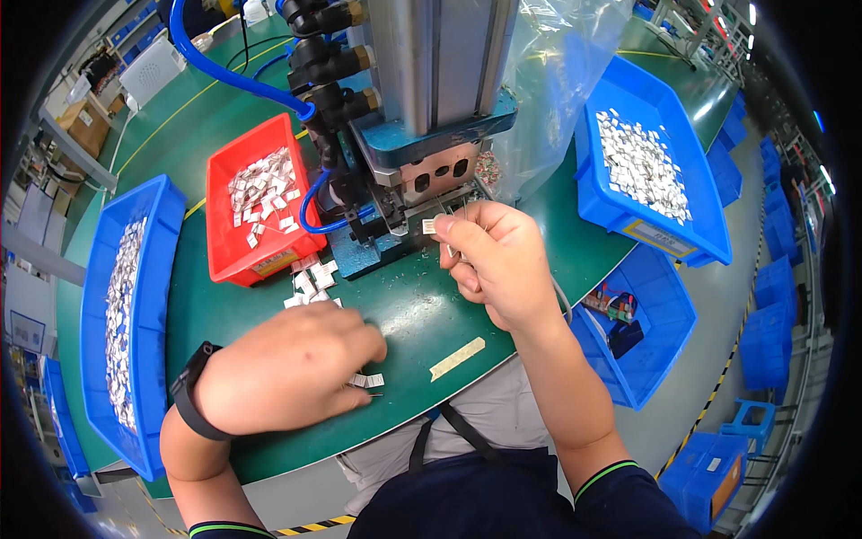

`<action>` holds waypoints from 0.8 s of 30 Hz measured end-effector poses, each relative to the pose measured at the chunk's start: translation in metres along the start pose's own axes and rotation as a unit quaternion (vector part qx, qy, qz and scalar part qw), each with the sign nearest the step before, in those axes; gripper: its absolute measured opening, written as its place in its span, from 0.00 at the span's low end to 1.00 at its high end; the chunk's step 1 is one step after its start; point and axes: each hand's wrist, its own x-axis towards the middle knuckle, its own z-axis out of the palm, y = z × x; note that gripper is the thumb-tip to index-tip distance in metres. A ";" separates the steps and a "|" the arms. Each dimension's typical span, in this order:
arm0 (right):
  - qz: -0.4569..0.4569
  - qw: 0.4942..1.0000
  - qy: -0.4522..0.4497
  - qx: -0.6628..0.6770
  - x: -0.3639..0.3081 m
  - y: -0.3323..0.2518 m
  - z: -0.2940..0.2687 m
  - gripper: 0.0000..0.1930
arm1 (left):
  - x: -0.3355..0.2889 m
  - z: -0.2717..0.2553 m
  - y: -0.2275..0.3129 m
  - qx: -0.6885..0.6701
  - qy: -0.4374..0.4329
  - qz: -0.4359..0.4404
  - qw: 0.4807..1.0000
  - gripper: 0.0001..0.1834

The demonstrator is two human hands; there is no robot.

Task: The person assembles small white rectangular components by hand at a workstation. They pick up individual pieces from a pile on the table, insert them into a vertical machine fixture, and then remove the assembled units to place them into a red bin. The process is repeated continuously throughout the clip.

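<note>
White piece (429,226) in right hand (496,260); yellow label (274,262) on red bin (219,235).

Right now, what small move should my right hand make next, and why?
I'd probably ease the small white rectangular piece toward the blue-and-silver metal press, because your right hand holds it at the fingertips, close to the press's lower section.

Navy short-sleeved top (467,503), green trim (603,480), black wristband (184,397)
The wristband sits just behind the left hand (301,364); well up from each hand, a dark sleeve (633,505) ends in thin bright-green edging. Between the forearms show pale grey cloth (503,409) and black straps (419,446).
</note>
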 end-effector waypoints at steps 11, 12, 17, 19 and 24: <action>0.009 1.000 0.011 -0.010 0.003 -0.004 0.004 0.09 | 0.002 0.015 -0.003 0.073 -0.028 0.003 0.997 0.05; 0.009 1.000 0.009 -0.010 0.003 -0.004 0.004 0.09 | 0.002 0.015 -0.003 0.069 -0.026 0.005 0.997 0.04; 0.006 1.000 0.009 0.006 0.005 -0.003 0.006 0.07 | 0.004 0.012 0.000 0.047 -0.011 0.007 0.999 0.03; 0.004 1.000 0.007 0.005 0.005 -0.002 0.004 0.06 | 0.003 0.010 -0.001 0.045 -0.005 0.000 0.999 0.02; 0.003 1.000 -0.008 -0.014 0.003 -0.001 0.001 0.06 | 0.005 -0.003 -0.002 0.000 0.077 -0.031 0.997 0.06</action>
